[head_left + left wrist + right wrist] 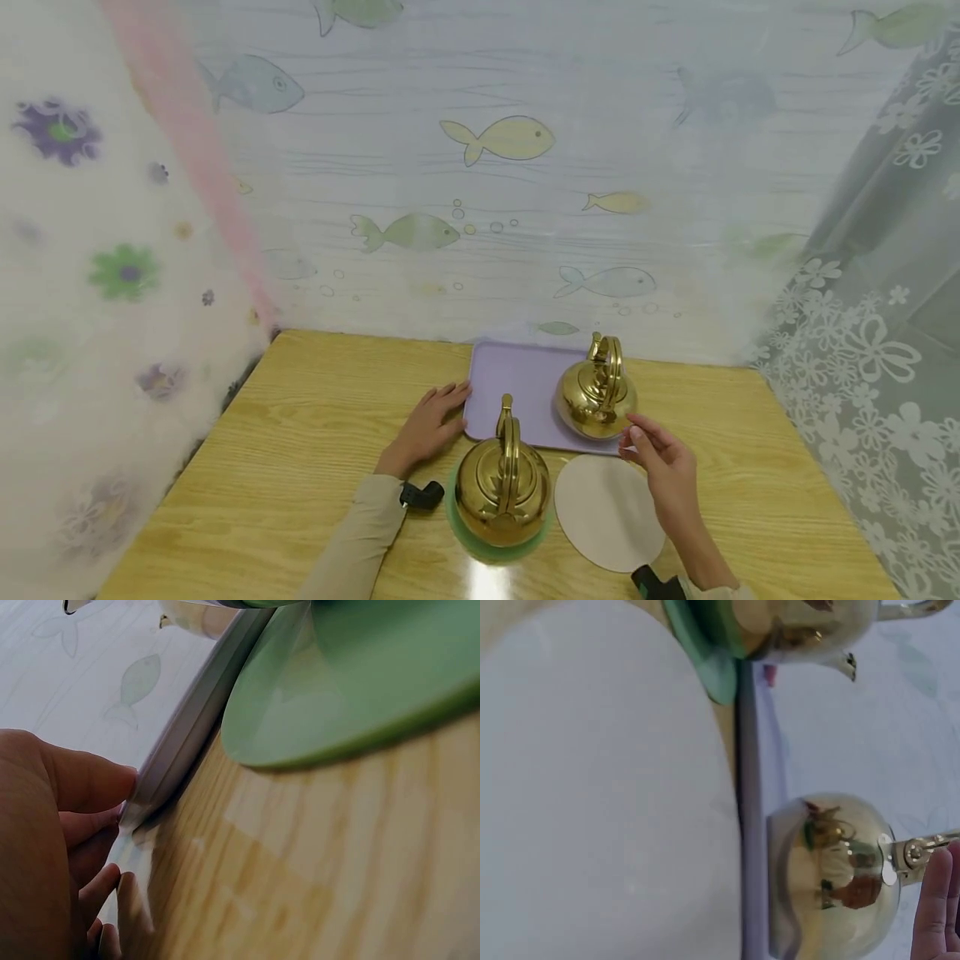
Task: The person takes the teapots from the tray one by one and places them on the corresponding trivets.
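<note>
A lilac tray (517,375) lies at the back of the table. On its right half stands a shiny gold kettle (588,404). My left hand (429,429) rests at the tray's left edge; the left wrist view shows thumb and fingertips touching the tray's rim (176,750). A second gold kettle (501,492) stands on a green round mat (483,546) in front of the tray. Beside the right kettle, my right hand (667,471) is raised with loosely bent fingers and holds nothing visible. In the right wrist view, its fingers (932,900) appear near that kettle's handle.
A pale round mat (607,512) lies right of the green one, before the tray. The wooden table (300,417) meets a fish-print curtain (420,275) at the back. Flowered curtains hang at both sides.
</note>
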A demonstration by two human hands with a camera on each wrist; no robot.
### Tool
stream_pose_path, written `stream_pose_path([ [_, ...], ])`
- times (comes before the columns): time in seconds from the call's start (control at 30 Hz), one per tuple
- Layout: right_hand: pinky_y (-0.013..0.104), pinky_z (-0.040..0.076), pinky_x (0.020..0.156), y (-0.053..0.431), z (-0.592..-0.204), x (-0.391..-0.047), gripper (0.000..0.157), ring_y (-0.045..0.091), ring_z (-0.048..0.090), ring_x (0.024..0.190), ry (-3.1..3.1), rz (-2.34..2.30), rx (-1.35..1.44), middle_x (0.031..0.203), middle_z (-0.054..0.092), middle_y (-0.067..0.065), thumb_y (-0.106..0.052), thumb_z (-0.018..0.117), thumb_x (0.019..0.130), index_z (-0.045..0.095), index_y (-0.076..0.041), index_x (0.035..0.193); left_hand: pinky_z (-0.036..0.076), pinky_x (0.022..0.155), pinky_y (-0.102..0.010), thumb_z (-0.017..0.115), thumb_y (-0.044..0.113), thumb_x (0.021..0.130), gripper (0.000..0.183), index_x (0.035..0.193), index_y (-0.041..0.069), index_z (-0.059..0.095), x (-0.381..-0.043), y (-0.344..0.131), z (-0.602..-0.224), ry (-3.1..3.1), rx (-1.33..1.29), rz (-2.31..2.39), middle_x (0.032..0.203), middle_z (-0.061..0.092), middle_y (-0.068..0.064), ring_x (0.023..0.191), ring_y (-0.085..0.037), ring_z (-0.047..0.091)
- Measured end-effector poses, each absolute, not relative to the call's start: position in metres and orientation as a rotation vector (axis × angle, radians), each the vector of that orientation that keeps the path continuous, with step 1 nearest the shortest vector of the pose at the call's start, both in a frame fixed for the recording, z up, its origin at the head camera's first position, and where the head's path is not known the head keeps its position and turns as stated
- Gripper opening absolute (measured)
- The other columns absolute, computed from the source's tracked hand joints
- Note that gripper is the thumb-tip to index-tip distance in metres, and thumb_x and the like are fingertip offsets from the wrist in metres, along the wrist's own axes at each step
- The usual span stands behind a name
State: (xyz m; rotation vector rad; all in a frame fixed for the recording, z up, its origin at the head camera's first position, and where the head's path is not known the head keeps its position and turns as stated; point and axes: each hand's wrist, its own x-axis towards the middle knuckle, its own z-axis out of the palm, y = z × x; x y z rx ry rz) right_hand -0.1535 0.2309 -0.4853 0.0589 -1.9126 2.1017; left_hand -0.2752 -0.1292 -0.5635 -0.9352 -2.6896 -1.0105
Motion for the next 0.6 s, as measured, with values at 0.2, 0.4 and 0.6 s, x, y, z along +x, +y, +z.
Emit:
stream_pose_path([
  [0.2,0.022,0.060,0.083,0.235,-0.473,-0.173,0.026,0.010,0.070,0.093,-1.854,2.112,0.033,0.103,0.073,-0.002,-0.011,0.054,0.105,0.065,-0.002,0.127,0.018,0.125,-0.059,0.058,0.027,0.100,0.058,0.150,0.000,0.048,-0.276,-0.130,-0.564,-2.715,-0.937,-1.007,0.157,0.045,-0.014,0.147,-0.041,0.037],
  [0.4,0.022,0.058,0.091,0.235,-0.463,-0.187,0.036,0.011,0.067,0.101,-1.848,2.115,-0.035,0.112,0.069,-0.001,-0.018,0.053,0.106,0.057,0.004,0.135,0.017,0.125,-0.058,0.058,0.027,0.100,0.058,0.151,0.000,0.048,-0.276,-0.130,-0.563,-2.717,-0.936,-1.005,0.158,0.044,-0.013,0.148,-0.040,0.036],
  [0.6,0.022,0.054,0.099,0.234,-0.456,-0.199,0.043,0.011,0.065,0.108,-1.812,2.177,-0.021,0.116,0.069,-0.003,-0.022,0.052,0.107,0.052,0.007,0.140,0.017,0.125,-0.059,0.058,0.025,0.100,0.057,0.150,-0.001,0.047,-0.274,-0.130,-0.561,-2.714,-0.938,-1.020,0.158,0.044,-0.014,0.148,-0.041,0.036],
])
